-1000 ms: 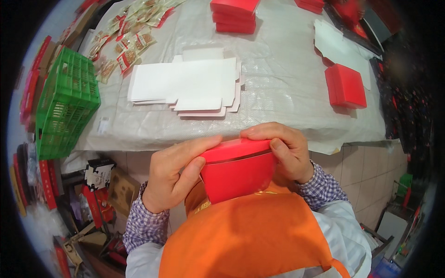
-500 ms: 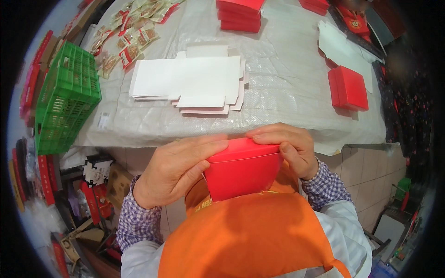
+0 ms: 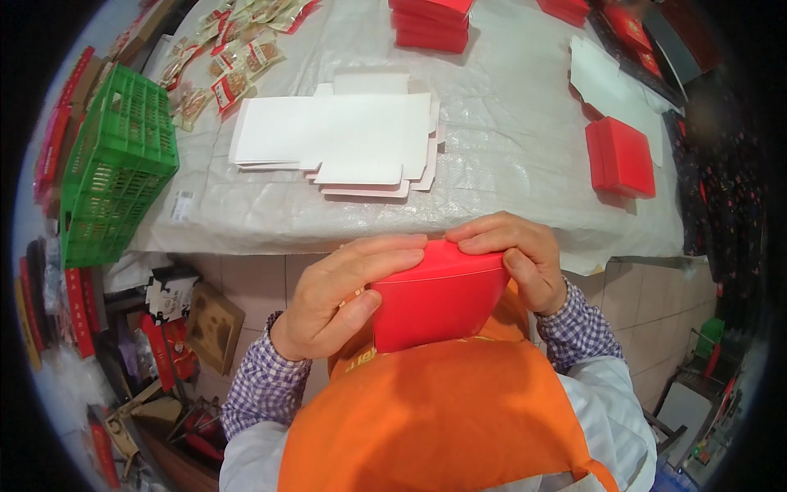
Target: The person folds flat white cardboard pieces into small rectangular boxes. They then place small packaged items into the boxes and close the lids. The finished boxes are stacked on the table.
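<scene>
A red cardboard box (image 3: pixel 438 307) is held upright against my orange apron, just in front of the table's near edge. My left hand (image 3: pixel 348 287) grips its left side, fingers over the top edge and thumb on the near face. From the right, my right hand (image 3: pixel 520 258) wraps its upper corner, thumb bent against the side. Ahead of the box, flat white box blanks (image 3: pixel 344 131) lie in a loose stack on the table, their flaps spread.
A white woven sheet covers the table (image 3: pixel 508 164). Wrapped snack packets (image 3: pixel 234 78) lie at far left, beside a green plastic crate (image 3: pixel 119 164). A red stack (image 3: pixel 430 25) stands at the back; folded red boxes (image 3: pixel 620 157) sit at right near another white blank (image 3: pixel 615 90).
The red box has shifted slightly right with both hands. My left hand's fingers have slid further in along its top edge. The hold on the box stays.
</scene>
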Action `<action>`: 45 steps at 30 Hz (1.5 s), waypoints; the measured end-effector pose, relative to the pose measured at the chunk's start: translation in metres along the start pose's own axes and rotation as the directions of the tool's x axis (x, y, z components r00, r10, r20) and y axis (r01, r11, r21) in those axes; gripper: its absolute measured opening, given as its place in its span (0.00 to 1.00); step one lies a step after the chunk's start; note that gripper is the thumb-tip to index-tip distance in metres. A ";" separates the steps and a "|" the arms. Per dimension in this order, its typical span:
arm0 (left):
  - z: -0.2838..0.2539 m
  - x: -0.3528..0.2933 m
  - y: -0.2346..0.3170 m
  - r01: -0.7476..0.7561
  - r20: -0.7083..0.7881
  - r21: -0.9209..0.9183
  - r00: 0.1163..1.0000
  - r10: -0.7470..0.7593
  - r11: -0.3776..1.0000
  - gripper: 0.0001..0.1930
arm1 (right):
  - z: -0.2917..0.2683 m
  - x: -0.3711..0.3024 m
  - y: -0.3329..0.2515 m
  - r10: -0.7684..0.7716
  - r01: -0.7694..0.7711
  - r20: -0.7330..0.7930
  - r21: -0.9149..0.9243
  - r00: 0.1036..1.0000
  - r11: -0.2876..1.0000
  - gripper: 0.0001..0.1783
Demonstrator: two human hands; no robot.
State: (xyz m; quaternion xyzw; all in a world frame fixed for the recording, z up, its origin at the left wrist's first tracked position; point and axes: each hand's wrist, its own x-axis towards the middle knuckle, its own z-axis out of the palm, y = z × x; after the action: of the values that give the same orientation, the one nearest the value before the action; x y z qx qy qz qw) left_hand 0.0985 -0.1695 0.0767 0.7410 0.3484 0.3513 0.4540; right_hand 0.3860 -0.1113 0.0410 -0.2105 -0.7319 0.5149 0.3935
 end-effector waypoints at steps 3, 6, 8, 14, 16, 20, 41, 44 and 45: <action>0.004 0.000 0.001 -0.001 -0.034 0.043 0.999 0.003 0.999 0.23 | 0.001 0.000 0.003 -0.017 0.017 -0.002 -0.005 1.000 1.000 0.20; 0.022 -0.001 -0.007 -0.029 -0.138 0.086 0.990 0.041 0.996 0.24 | 0.008 -0.003 0.004 -0.024 0.024 -0.029 -0.013 0.999 1.000 0.19; 0.034 0.000 -0.014 -0.076 -0.209 0.091 0.974 0.093 0.993 0.25 | 0.013 -0.006 0.006 -0.027 0.026 -0.050 -0.020 0.998 0.999 0.18; 0.057 0.006 -0.009 -0.045 -0.390 0.213 0.912 0.128 0.976 0.24 | 0.021 -0.009 0.009 -0.088 0.086 -0.116 -0.027 0.989 0.996 0.17; 0.055 0.003 -0.010 -0.033 -0.370 0.153 0.925 0.088 0.988 0.22 | 0.019 -0.012 0.011 -0.091 0.086 -0.105 -0.052 0.990 0.995 0.16; 0.055 -0.001 -0.014 -0.005 -0.367 0.092 0.929 0.039 0.996 0.17 | 0.018 -0.015 0.006 -0.052 0.043 -0.102 -0.088 0.993 0.995 0.15; 0.036 0.038 -0.027 0.083 -0.605 0.013 0.794 -0.058 0.996 0.12 | 0.040 0.024 0.008 0.169 -0.168 -0.322 0.032 0.931 0.985 0.43; 0.030 0.061 -0.034 0.096 -0.557 -0.148 0.814 -0.163 0.984 0.25 | 0.035 0.019 0.034 0.264 -0.243 -0.309 0.106 0.914 0.964 0.45; 0.031 0.068 -0.033 0.109 -0.541 -0.210 0.815 -0.208 0.972 0.28 | 0.026 0.022 0.042 0.338 -0.292 -0.312 0.185 0.888 0.938 0.45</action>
State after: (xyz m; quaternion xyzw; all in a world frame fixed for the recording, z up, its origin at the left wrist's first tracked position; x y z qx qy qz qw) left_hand 0.1526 -0.1147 0.0500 0.5328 0.4953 0.5418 0.4210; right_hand 0.3479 -0.0954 0.0059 -0.3856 -0.5733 0.5754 0.4378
